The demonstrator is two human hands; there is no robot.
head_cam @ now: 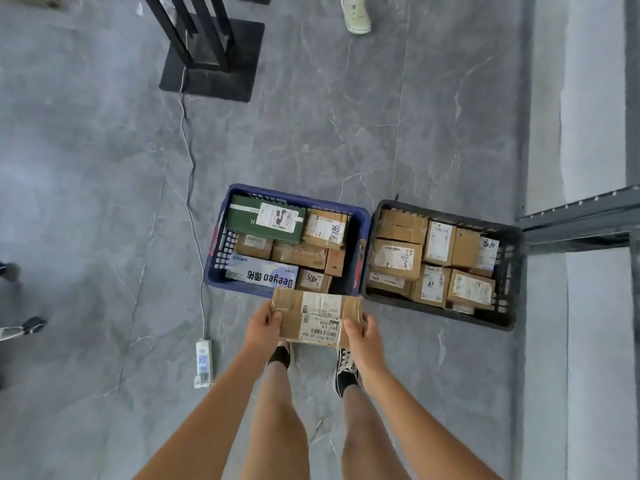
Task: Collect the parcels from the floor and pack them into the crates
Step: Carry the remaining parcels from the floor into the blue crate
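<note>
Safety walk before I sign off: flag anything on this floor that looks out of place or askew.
A white power strip lies loose on the floor, its cable trailing across the walkway left of the blue crate, a likely trip hazard. The black crate sits skewed against the blue one. The parcels look intact.

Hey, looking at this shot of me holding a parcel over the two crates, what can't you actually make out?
All in the head view:
- Underside of the held parcel: faces away; left hand and right hand cover its ends.
- Lower layers in the blue crate and black crate: hidden by top boxes.
- Label print: too small.
- Black stand: top cut off by the frame.
</note>
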